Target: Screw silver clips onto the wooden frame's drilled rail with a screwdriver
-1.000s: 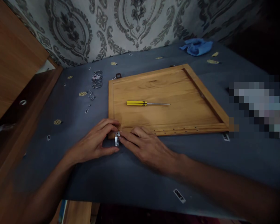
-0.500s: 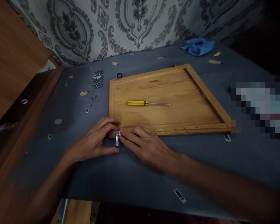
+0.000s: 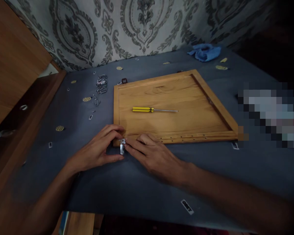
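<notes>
A small shiny metal bracket [image 3: 122, 149] sits against the near left corner of a framed wooden board [image 3: 159, 98]. From the left, my left hand [image 3: 98, 147] curls round it, with fingertips at its top on the frame and the thumb by its lower end. My right hand [image 3: 154, 155] presses its fingertips to the bracket's right side, the other fingers bent over the frame's near edge. Fingers partly hide where bracket and wood meet. A yellow-handled screwdriver [image 3: 143, 109] lies on the board, its tip pointing right.
Several metal hook-like pieces [image 3: 102, 83] lie beyond my left hand on the dark patterned cloth [image 3: 137, 195]. A blue rag [image 3: 205, 52] rests at the back right. Wooden furniture [image 3: 17, 49] borders the left side, and a blurred-out object [image 3: 271, 114] is at the right.
The whole view has shifted slightly. Both hands keep their places at the bracket on the board's corner, and the screwdriver stays put.
</notes>
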Motion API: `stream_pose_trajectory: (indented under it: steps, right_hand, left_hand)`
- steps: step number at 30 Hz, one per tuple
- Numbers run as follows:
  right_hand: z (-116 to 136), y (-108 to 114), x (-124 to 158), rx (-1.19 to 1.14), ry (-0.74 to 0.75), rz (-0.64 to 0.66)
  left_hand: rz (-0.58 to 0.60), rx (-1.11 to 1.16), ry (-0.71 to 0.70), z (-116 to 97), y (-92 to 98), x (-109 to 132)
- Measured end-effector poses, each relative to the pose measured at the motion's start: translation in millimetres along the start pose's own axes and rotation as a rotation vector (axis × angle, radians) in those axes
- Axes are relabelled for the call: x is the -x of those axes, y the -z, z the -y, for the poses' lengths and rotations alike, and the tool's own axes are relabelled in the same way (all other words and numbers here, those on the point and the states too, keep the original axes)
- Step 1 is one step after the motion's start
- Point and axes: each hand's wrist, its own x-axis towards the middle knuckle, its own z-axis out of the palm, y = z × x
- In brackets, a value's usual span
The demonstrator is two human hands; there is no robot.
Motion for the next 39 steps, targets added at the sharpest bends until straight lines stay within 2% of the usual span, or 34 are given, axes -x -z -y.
stream_pose_trajectory:
  steps: [5, 12, 20, 39]
  right_hand:
    - [0.1, 0.5, -0.1, 0.006, -0.001, 0.009]
    - [-0.1, -1.8, -0.1, -0.016, 0.015, -0.069]
    - [0.1, -0.4, 0.6, -0.019, 0.003, -0.019]
    - [-0.4, 1.9, -0.5, -0.002, 0.006, -0.008]
  left_hand:
    - [-0.004, 0.007, 0.004, 0.2, -0.1, 0.0]
    - [0.003, 0.021, 0.0, -0.3, 0.9, -1.1]
    - [-0.005, 0.028, -0.007, 1.7, -0.1, -0.5]
    - [0.008, 0.029, -0.014, 1.4, 0.9, 0.4]
